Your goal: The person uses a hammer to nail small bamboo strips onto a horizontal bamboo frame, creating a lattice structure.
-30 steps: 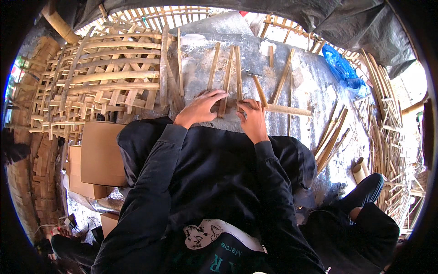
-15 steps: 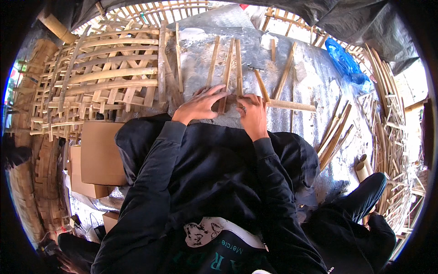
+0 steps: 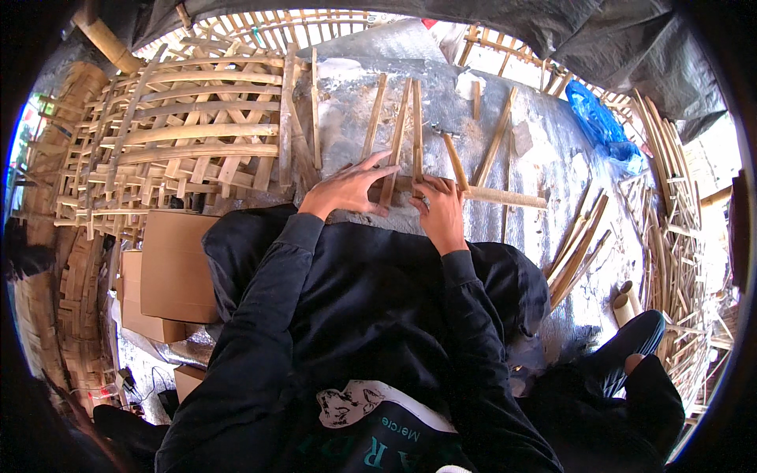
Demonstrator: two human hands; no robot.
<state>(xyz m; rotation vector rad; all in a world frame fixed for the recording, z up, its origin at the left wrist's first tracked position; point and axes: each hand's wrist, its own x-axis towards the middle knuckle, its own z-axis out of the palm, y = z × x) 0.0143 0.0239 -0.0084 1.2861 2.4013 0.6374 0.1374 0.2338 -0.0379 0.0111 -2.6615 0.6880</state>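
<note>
My left hand (image 3: 347, 191) has its fingers spread over the lower ends of the upright bamboo strips, thumb well apart from the index finger. It does not appear to grip anything. Close to its fingertips stands a slanting bamboo strip (image 3: 400, 134). My right hand (image 3: 443, 206) is curled in, its fingertips at the foot of another upright bamboo strip (image 3: 417, 126), where a crosswise bamboo piece (image 3: 509, 197) runs out to the right. The fingers partly hide that joint. Just beyond the right hand, a short bamboo stick (image 3: 455, 162) leans over the crosswise piece.
A woven bamboo lattice (image 3: 197, 118) stands at the left, above cardboard boxes (image 3: 180, 268). More strips lie on the silvery sheet (image 3: 544, 134). A strip bundle (image 3: 579, 244), a blue plastic bag (image 3: 603, 126) and another person's dark-clothed leg (image 3: 639, 347) are on the right.
My left thumb and fingers have spread a little wider. My right thumb and index have parted slightly at the strip's foot. The whole view has shifted slightly, with the strips appearing lower.
</note>
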